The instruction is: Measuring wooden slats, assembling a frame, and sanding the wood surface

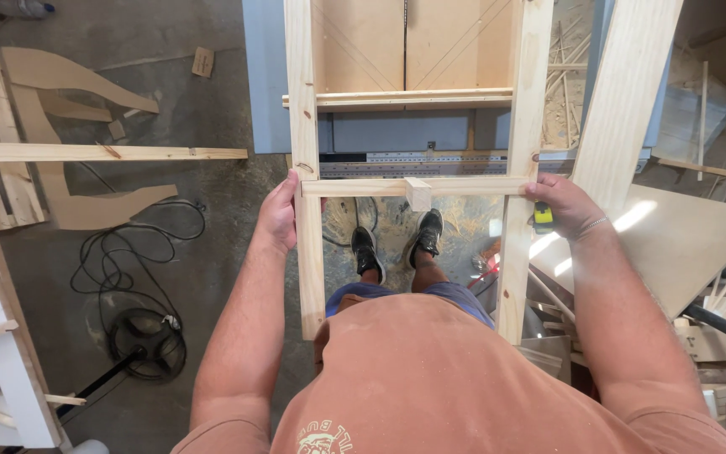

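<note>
Person holds a pale wooden frame (405, 187) upright w/ both hands: left hand (279, 214) closed on left rail, right hand (563, 203) closed on right rail, crossbar betw. fingers. Judging by this, grip evenly, keep frame square.

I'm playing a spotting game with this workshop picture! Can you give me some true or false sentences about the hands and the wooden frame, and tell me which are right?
1. The left hand grips the left rail of the wooden frame. True.
2. The right hand holds a hammer. False: it is at the right rail, with a small yellow and black thing by its fingers.
3. A small wooden block sits at the middle of the crosspiece. True.
4. The person is barefoot. False: black shoes show through the frame.
5. A black cable lies on the floor. True.
</note>
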